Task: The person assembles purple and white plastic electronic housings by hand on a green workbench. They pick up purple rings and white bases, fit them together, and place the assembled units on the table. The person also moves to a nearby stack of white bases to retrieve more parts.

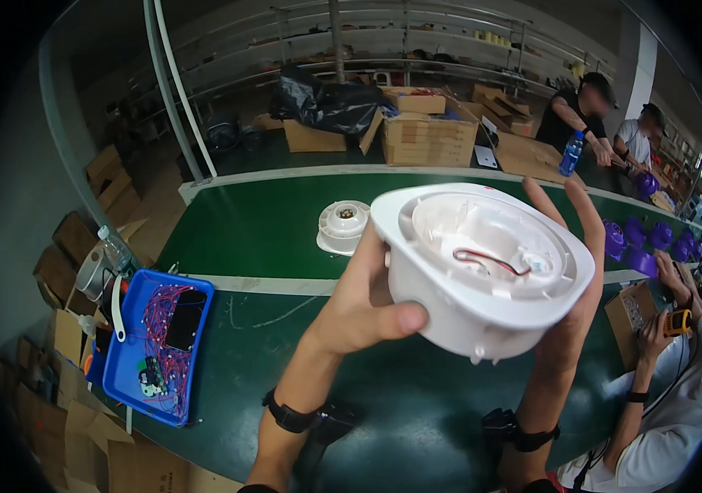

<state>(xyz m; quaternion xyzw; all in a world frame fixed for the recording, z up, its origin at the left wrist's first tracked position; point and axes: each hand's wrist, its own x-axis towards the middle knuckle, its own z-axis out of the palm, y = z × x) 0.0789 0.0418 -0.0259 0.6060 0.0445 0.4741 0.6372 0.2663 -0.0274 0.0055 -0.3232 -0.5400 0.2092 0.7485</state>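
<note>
A white plastic housing (466,308) is held up over the green bench, tilted so that its hollow, ringed side shows. Inside it lies a short red and black wire pair (490,261). My left hand (371,316) grips its left side, thumb pressed on the outer wall. Around the right side wraps my right hand (574,287), with two fingertips sticking up beyond the rim; part of that hand is hidden behind the housing. Behind, a smaller round white part (342,230) with a stepped centre sits on the green conveyor belt (260,222).
To the left, a blue tray (203,329) holds red and blue wires, a black flat piece and a small green circuit board. Purple parts (638,246) line the belt at right. A co-worker's hand (655,337) holds a yellow device (678,322) beside a cardboard box (632,320).
</note>
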